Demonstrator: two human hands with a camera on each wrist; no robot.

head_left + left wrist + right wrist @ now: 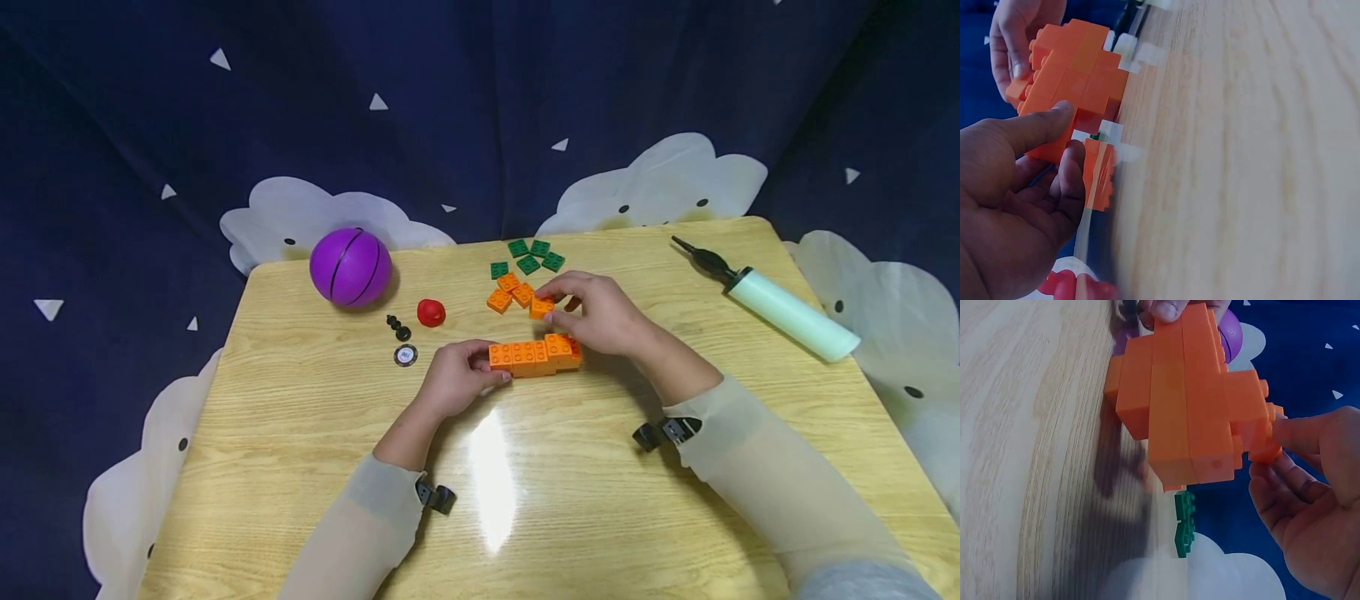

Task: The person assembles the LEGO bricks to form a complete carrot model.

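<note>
An orange toy-brick build [525, 357], several bricks long and stepped in layers, is gripped at its left end by my left hand [456, 377]. In the left wrist view the thumb [1047, 128] lies on the build's side, fingers on the other side. My right hand [603, 312] pinches a single orange brick [542, 308] between thumb and fingers, just beyond the build. That brick shows close to the build's studded side in the right wrist view, partly hidden by the fingers. Loose orange bricks [499, 301] lie to the left of the right fingertips.
Several green bricks [528, 264] lie at the table's back. On the left are a purple ball [350, 267], a small red cap [431, 312], a black beaded piece [398, 327] and a round chip [406, 355]. A hand pump [791, 315] lies at the right.
</note>
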